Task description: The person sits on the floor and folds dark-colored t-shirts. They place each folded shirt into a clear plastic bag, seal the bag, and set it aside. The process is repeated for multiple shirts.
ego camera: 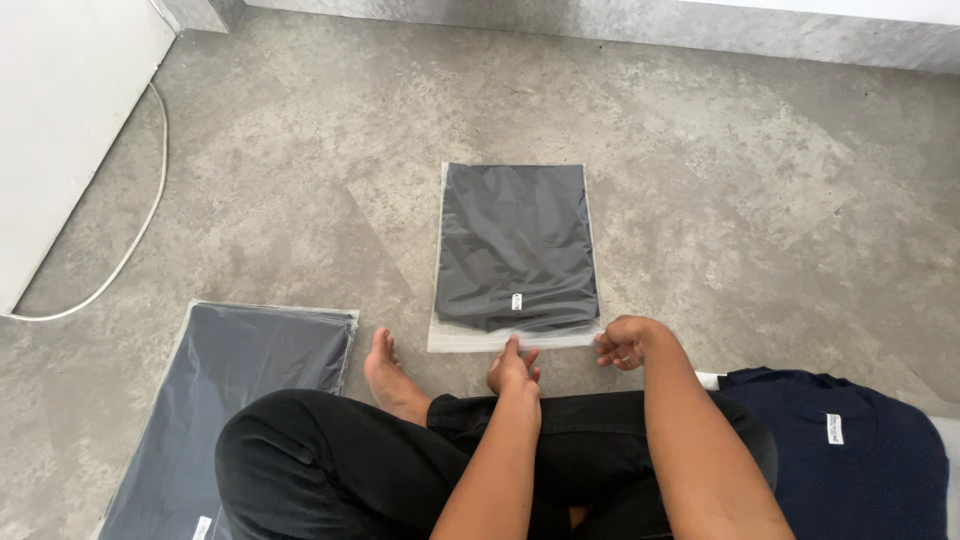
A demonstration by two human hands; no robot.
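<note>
Head view, looking down past crossed legs in black trousers (pixel 330 450) to a grey concrete floor (pixel 750 200). Both hands sit at the near edge of a clear plastic bag holding a folded black garment (pixel 516 245), which lies flat on the floor straight ahead at twelve o'clock. The left hand (pixel 513 368) presses its fingertips on the bag's bare plastic flap at the lower middle; the fingers are bent down onto it, and whether they pinch it or only press cannot be told. The right hand (pixel 625 342) is curled at the flap's lower right corner, fingers drawn together around the plastic edge. The two hands are apart, with a short run of flap between them. A small white label (pixel 516 301) shows on the garment just above the left hand.

At nine o'clock from the left hand, a bare foot (pixel 385 372) rests on the floor, close beside the bag's lower left corner. Farther out, at eight o'clock, lies a second plastic-wrapped dark garment (pixel 240 400), partly under the knee. At four o'clock, beside the right forearm, lies a folded navy knitted garment (pixel 860 450) with a white tag. A white cable (pixel 140 230) curves along the floor at ten o'clock, beside a white panel (pixel 60 110).
</note>
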